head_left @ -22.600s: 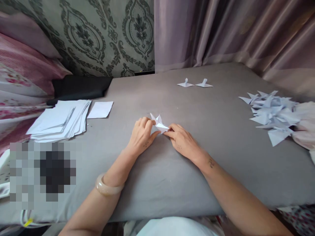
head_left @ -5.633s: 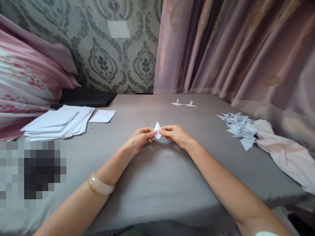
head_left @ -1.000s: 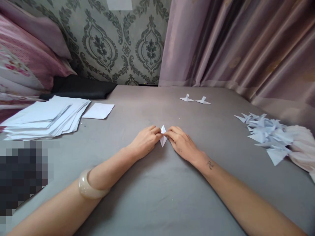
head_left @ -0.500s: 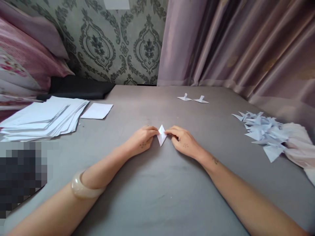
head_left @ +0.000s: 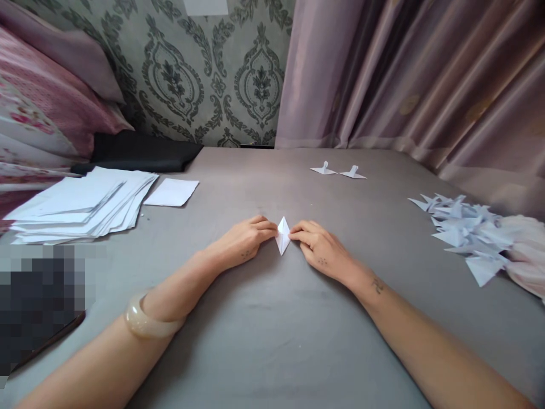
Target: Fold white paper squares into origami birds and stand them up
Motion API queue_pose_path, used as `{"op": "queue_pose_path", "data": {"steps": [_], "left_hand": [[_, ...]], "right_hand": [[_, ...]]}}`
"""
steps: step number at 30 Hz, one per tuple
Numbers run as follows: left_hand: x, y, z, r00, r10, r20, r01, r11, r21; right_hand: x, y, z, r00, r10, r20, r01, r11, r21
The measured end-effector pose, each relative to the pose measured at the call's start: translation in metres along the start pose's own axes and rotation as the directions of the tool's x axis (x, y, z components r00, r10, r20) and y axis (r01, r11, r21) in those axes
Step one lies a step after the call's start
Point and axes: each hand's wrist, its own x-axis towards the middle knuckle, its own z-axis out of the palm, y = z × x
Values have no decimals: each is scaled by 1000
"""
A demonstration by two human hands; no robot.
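Note:
A small white sheet of paper folded into a narrow diamond (head_left: pixel 283 235) is between my hands, one point toward me and one away, with a crease line down its middle. My left hand (head_left: pixel 249 241) grips its left corner, fingers pressed together. On the opposite side, my right hand (head_left: pixel 320 247) pinches the right corner between thumb and fingers. My thumbs are partly hidden, and the fingertips cover both side corners of the paper.
Left lies a stack of white paper (head_left: pixel 80 204) beside a separate square sheet (head_left: pixel 172 192); a black cloth (head_left: pixel 145 151) is behind. Two folded paper birds (head_left: pixel 352 172) stand at the back. A heap of folded white paper pieces (head_left: pixel 472 224) lies right, near a curtain (head_left: pixel 366 68).
The view has shifted slightly, so the surroundings sit a little differently in it. Both hands stay at the folded paper's side corners, with only a slight shift of the right fingers.

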Motion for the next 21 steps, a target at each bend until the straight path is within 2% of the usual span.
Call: {"op": "queue_pose_path", "data": {"steps": [9,14,21], "left_hand": [[-3,-5,2,1000,-2,-26,2,1000,4],[-1,1,3,1000,5,-2,-5,997,73],[0,2,5,1000,2,-28,1,995,97]], "right_hand": [[0,-5,-3,999,35,22,-34,998,-49],[1,-5,-1,1000,-2,7,3,998,-69],[3,-2,5,999,-29,-45,25,996,-85]]}}
